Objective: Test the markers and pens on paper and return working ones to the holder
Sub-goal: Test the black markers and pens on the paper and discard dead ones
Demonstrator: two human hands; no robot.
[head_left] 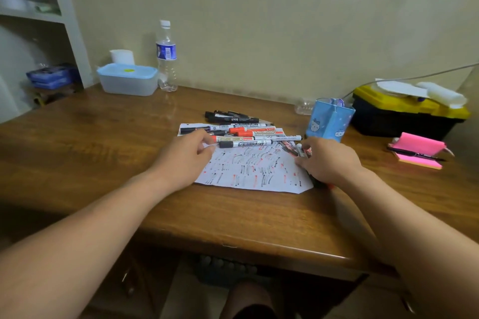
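Over scribbled white paper (254,171) — left hand (181,160) curled at grey-capped white marker (246,143), hold unclear; right hand (329,160) grips marker bundle (303,151). Best — lift one only, pin paper.

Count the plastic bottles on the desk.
2. An upright bottle stands right of the blue-lidded box; a second bottle lies by the wall, left of the blue holder, which may hide part of it.

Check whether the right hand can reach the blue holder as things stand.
Probably yes. The right hand sits just in front of the blue holder, with nothing between them. It grips a few markers, so a short lift over the rim seems enough.
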